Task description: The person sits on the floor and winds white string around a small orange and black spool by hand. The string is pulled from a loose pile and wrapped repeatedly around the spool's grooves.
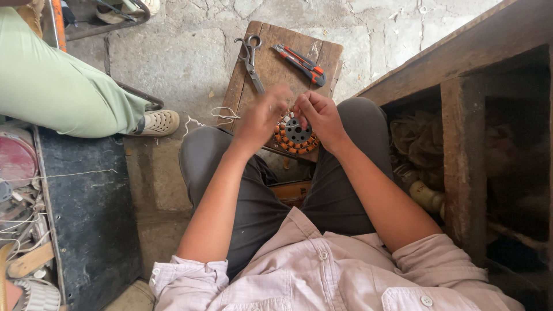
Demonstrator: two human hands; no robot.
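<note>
Head view is looking down on a seated person's lap and a small wooden stool standing in front of the knees. At far left, another person's leg in pale green trousers is stretching across, ending in a cream perforated shoe. Moving right, the left hand is hovering over the stool's near edge with its fingers curled in narrow; it is blurred, so I cannot tell whether it is pinching anything. Scissors are lying on the stool beyond it. Just beside the left hand, a round motor part wound with copper wire is resting on the stool's near edge, and the right hand is gripping its upper rim with bent fingers. A red utility knife is lying farther back. A dark wooden bench is standing at right.
</note>
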